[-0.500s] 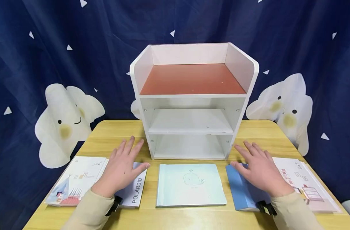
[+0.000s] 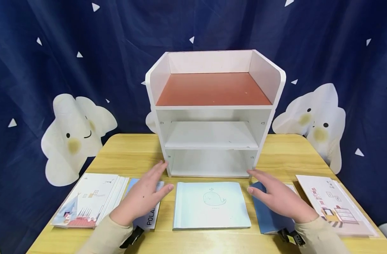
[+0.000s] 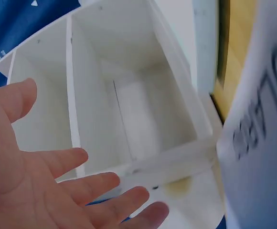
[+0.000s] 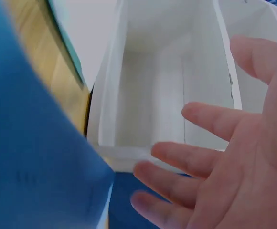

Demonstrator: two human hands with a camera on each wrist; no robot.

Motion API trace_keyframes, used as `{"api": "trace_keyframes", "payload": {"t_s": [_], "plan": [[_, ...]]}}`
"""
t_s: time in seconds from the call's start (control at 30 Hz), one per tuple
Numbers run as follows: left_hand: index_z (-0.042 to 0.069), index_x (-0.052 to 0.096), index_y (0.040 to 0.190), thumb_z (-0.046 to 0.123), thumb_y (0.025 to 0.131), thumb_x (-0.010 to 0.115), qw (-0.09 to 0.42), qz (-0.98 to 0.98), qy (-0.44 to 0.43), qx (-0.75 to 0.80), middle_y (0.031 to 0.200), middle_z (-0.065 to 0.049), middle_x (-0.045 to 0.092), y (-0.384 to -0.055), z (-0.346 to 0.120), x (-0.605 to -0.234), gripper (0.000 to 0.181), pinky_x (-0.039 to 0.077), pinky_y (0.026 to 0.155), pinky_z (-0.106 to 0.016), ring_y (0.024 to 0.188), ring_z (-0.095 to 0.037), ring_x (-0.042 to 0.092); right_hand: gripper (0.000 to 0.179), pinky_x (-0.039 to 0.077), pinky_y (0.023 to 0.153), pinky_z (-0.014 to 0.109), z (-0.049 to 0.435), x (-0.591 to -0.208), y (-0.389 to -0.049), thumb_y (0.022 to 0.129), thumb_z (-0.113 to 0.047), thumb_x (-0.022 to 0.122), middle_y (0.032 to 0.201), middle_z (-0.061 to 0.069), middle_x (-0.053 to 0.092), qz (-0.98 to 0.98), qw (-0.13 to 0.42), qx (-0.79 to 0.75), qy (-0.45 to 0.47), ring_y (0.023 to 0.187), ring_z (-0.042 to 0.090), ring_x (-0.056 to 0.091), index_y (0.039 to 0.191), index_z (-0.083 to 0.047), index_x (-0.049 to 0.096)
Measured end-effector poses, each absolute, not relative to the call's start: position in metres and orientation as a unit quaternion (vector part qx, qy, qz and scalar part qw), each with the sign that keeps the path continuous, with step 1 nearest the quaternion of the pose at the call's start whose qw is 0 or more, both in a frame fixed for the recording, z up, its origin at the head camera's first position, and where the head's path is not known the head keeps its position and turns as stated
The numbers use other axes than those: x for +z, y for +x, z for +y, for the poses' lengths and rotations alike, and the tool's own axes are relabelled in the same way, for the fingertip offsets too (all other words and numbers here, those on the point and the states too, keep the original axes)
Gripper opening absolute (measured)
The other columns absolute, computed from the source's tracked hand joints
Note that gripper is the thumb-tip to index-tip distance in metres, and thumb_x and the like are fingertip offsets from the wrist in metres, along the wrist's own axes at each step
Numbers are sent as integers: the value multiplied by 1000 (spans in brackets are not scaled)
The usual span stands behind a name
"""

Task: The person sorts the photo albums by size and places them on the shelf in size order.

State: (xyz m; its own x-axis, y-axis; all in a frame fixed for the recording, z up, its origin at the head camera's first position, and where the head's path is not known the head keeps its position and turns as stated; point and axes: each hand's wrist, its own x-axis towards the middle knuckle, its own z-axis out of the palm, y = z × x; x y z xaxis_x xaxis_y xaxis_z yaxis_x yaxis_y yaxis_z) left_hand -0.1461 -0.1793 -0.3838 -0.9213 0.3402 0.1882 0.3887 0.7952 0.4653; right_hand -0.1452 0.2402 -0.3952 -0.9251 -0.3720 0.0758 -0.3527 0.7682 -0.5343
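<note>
Pale-blue, the whale-print book (image 2: 212,210) lies between left hand (image 2: 143,196) and right hand (image 2: 278,195), long axis running left to right; both are empty, fingers extended, about equally near (the white shelf unit (image 2: 212,135) stands on its far side).

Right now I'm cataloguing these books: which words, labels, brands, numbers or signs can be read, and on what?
"POLA": on the lavender book, head view; the left hand hides what follows.
"LAR": on the same book, left wrist view; adjoining letters blurred or cut off.
Too small: marks on the pale blue whale book, left white book and right pinkish book.
Too blurred: faint marks on the blue book, right wrist view.
</note>
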Motion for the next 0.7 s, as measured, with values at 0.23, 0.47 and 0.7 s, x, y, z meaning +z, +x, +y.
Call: {"api": "trace_keyframes", "payload": {"t_s": [0.23,0.47,0.7], "plan": [[18,28,161,62,100,51,-69,-913,-155,-370,163,-6,30,-151,-171,-392,79,34,113,-58,145,-31,34,66,41,106,60,234,-400,-152,104,-53,50,156,14,41,907,93,-359,-199,139,41,42,155,-12,41],[14,29,160,55,101,54,-169,-859,-122,-468,158,-13,37,-162,-167,-406,76,48,98,-53,122,-32,58,67,39,109,55,228,-403,-162,105,-50,49,158,15,39,880,170,-406,-181,143,38,38,155,-6,40],[16,27,161,56,100,55,-218,-862,-111,-443,153,-22,41,-167,-163,-413,77,49,80,-43,71,-26,67,63,55,92,49,225,-407,-166,107,-40,51,157,26,33,836,214,-488,-134,132,42,49,155,-2,37]]}}
